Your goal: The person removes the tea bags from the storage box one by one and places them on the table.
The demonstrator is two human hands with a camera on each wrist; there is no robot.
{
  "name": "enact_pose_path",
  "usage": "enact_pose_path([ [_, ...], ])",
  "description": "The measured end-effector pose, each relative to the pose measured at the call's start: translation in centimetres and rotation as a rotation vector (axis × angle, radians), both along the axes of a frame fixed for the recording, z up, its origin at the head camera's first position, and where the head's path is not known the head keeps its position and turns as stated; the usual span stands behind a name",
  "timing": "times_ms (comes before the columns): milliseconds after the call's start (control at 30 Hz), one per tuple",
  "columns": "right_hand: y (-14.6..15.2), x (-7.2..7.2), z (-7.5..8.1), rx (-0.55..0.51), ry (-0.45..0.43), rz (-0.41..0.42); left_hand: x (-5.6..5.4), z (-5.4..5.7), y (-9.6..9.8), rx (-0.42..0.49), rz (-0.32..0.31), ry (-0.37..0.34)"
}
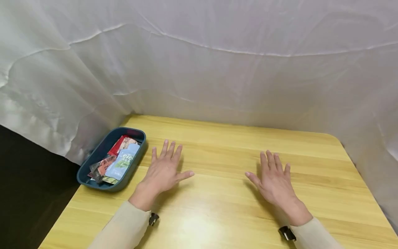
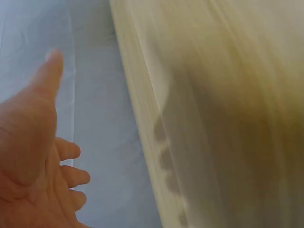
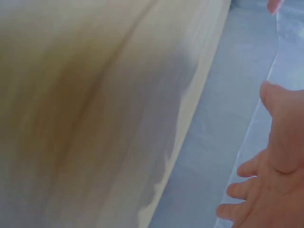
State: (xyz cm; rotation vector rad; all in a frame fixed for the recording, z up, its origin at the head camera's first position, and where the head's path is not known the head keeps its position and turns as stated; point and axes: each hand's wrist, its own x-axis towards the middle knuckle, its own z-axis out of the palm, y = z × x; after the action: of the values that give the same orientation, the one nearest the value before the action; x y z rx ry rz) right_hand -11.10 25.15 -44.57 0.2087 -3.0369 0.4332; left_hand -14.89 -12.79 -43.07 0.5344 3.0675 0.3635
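Both hands hover palm down over the wooden table (image 1: 214, 152), fingers spread and straight, holding nothing. Just right of a dark blue basket (image 1: 141, 152) is my left hand (image 1: 163, 171), apart from it. My right hand (image 1: 275, 181) is over the right half of the table, thumb pointing inward. Inside the basket lie a light blue packet (image 1: 122, 162) with a green leaf print, a red packet (image 1: 116, 145) and several other small packets, partly overlapping. In the left wrist view, the left hand (image 2: 33, 147) casts a shadow on the wood; the right wrist view shows the right hand (image 3: 280, 161) likewise.
A pale fabric curtain (image 1: 217, 79) hangs behind the table and along both sides. The basket stands at the table's left edge, beside a dark gap (image 1: 28, 186). Black wrist devices (image 1: 286, 233) show at both sleeves.
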Motion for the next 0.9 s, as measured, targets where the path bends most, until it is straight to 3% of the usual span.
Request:
enact_pose_path([
  [100,-0.6,0.1,0.0,-0.084,0.026,0.022,0.7,-0.1,-1.4,0.066,0.037,0.041],
  [267,-2.7,0.1,0.3,-0.234,0.041,0.087,2.3,0.4,-5.3,0.149,0.188,0.093],
  [467,-5.0,0.0,0.5,-0.236,0.062,0.159,3.7,0.9,-10.9,0.197,0.353,0.13],
  [667,-6.9,-0.1,0.2,-0.235,0.039,0.205,3.5,0.3,-15.6,0.196,0.501,0.049],
  [900,-7.7,-0.3,-0.2,-0.286,-0.072,0.203,2.3,-0.5,-17.7,0.188,0.562,-0.021],
])
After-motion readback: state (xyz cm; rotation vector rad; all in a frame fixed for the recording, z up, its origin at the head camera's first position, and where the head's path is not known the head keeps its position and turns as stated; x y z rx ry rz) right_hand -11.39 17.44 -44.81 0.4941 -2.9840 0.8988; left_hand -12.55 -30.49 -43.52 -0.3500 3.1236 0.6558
